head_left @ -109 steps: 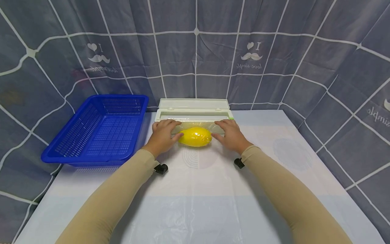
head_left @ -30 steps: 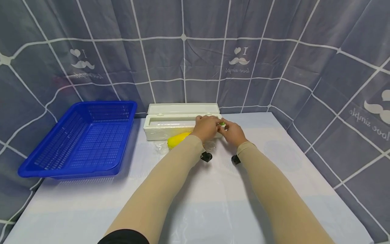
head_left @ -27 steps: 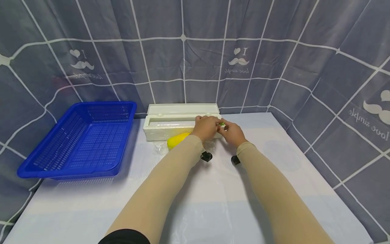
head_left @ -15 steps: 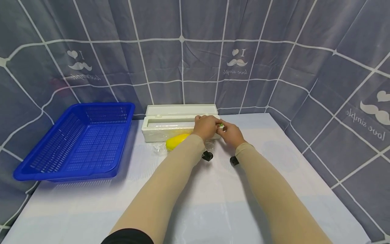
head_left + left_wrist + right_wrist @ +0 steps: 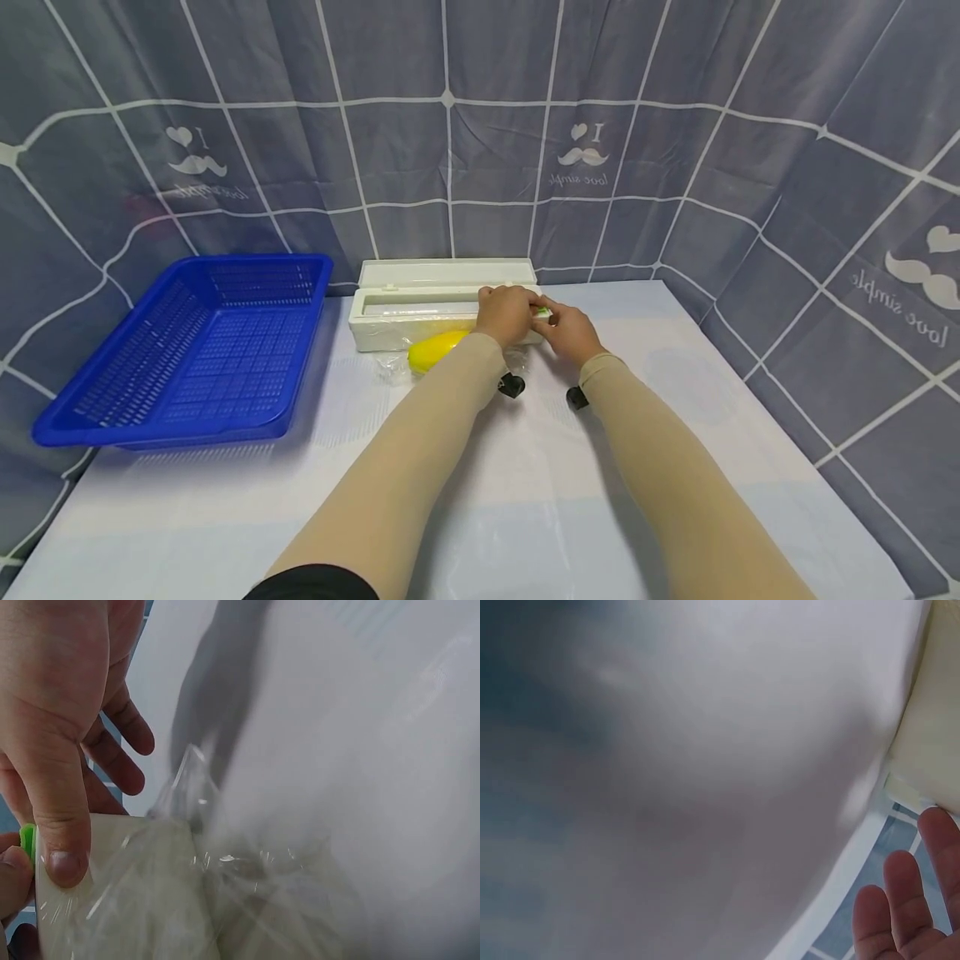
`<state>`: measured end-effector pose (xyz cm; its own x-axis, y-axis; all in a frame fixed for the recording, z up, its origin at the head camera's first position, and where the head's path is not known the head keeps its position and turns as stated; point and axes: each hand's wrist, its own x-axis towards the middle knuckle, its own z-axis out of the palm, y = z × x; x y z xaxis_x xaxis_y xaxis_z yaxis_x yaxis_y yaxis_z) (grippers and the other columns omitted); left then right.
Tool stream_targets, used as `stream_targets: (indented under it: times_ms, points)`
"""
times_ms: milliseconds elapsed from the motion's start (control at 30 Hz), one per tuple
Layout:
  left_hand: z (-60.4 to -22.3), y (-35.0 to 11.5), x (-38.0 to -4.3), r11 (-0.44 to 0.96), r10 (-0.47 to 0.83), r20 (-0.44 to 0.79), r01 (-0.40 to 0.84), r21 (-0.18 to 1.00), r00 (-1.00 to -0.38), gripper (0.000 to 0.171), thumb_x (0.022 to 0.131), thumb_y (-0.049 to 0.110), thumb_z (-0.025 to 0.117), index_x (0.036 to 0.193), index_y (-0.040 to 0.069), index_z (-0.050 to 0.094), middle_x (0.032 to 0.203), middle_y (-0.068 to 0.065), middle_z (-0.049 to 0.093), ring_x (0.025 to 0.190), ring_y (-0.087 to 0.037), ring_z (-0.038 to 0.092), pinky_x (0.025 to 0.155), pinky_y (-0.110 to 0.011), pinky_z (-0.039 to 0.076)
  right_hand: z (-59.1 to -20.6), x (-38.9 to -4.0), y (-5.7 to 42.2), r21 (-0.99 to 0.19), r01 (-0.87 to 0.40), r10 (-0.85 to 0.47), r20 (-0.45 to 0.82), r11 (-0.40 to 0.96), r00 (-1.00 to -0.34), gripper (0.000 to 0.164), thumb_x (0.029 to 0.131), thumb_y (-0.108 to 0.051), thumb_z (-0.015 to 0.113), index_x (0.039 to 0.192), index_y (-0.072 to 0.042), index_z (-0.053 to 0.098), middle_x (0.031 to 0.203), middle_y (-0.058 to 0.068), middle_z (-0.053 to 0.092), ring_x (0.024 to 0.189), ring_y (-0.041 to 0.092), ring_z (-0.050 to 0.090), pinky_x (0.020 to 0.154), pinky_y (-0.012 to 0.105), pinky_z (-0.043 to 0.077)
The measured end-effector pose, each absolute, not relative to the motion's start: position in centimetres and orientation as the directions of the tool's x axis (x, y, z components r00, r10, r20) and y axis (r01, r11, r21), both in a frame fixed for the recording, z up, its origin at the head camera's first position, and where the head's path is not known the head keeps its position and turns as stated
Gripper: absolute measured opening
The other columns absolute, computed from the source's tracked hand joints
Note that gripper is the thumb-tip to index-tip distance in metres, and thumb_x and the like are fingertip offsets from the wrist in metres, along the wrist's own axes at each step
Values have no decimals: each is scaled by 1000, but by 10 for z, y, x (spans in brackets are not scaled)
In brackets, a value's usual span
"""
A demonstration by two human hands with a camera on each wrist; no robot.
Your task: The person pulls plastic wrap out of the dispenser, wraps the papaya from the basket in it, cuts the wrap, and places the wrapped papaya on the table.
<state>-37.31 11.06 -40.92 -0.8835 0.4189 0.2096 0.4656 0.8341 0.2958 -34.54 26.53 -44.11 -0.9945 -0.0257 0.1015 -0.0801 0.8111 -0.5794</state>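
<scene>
A white cling film dispenser [image 5: 397, 333] stands at the back of the table, its lid raised. Clear cling film [image 5: 255, 892] drapes from its front. A smooth yellow fruit-shaped object [image 5: 433, 350] lies against the front, partly hidden by the left forearm and with film about it. My left hand [image 5: 506, 314] grips the dispenser's right end, thumb on the front face in the left wrist view. Beside it, my right hand [image 5: 572, 333] pinches the small green slide cutter [image 5: 28, 840] at that end. In the right wrist view, the right hand's fingers [image 5: 904, 900] are near the dispenser's end.
A blue plastic basket [image 5: 187, 433] stands on the left of the table [image 5: 540, 533], which has a pale cover. Grey curtains [image 5: 495, 150] with white lines hang behind and at both sides.
Several seconds ago the hands were on either side of the yellow object, at the film; now both are at the dispenser's right end. Over the last second the hands barely moved; the view shifted slightly.
</scene>
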Motion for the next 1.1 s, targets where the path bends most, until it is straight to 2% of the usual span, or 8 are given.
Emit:
stream_targets:
  times_ms: [433, 700, 900, 1100]
  points:
    - [-408, 105, -371, 825, 436, 209, 482, 296, -875, 26, 102, 21, 66, 124, 30, 79, 125, 9, 77, 112, -20, 68, 106, -46, 36, -441, -344, 266, -596, -71, -28, 81, 800, -996, 71, 102, -43, 69, 161, -14, 42, 116, 19, 78, 84, 26, 67, 86, 43, 54]
    - [-408, 102, -370, 820, 448, 197, 488, 299, -872, 24, 104, 23, 65, 123, 29, 79, 126, 9, 77, 112, -20, 67, 107, -47, 36, -442, -344, 264, -582, -59, -28, 62, 811, -998, 72, 103, -43, 68, 162, -14, 40, 109, 17, 78, 77, 22, 62, 82, 40, 52]
    - [-405, 100, -368, 814, 452, 198, 494, 306, -869, 23, 105, 24, 65, 122, 28, 79, 125, 8, 77, 112, -20, 68, 108, -47, 35, -440, -344, 264, -588, -53, -25, 55, 807, -998, 71, 103, -42, 67, 162, -13, 40, 122, 20, 76, 94, 28, 70, 91, 45, 55]
    - [-404, 99, -368, 811, 462, 202, 504, 298, -863, 22, 105, 25, 65, 121, 29, 79, 125, 8, 77, 112, -21, 68, 110, -48, 34, -439, -341, 264, -594, -43, -19, 47, 803, -999, 71, 103, -43, 67, 162, -14, 40, 124, 21, 75, 107, 34, 72, 98, 48, 55]
